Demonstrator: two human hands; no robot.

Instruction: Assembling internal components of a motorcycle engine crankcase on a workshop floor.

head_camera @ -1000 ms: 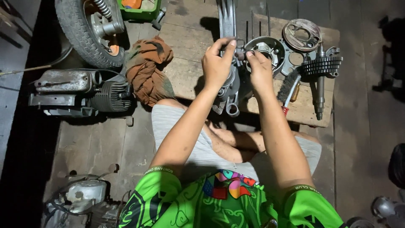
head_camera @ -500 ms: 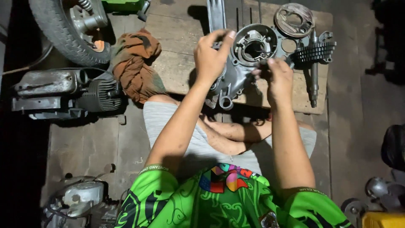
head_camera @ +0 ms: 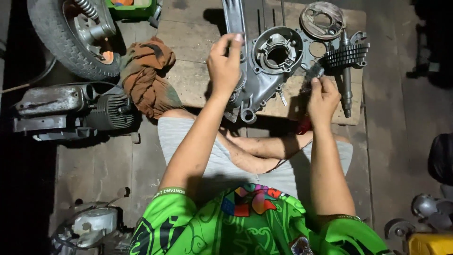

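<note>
A grey metal engine casing point(head_camera: 273, 61) with a round opening lies on a wooden board point(head_camera: 193, 71) in front of my crossed legs. My left hand point(head_camera: 226, 63) grips the casing's left edge, fingers curled over it. My right hand point(head_camera: 323, 97) is off the casing, just to its right, pinching a small dark metal piece point(head_camera: 314, 73) between the fingertips. A red tool handle point(head_camera: 303, 125) shows below that hand; I cannot tell whether the hand holds it. A finned shaft part point(head_camera: 347, 56) stands right beside my right hand.
A round metal plate point(head_camera: 323, 19) lies at the board's far right corner. A brown rag point(head_camera: 146, 75) sits at the board's left end, with a tyred wheel point(head_camera: 71, 33) and a green crate point(head_camera: 130, 7) beyond. An engine block point(head_camera: 71, 108) lies at left on the wooden floor.
Both hands held the casing raised a moment ago. My right hand has let go and moved right with a small piece; the casing now rests lower on the board under my left hand.
</note>
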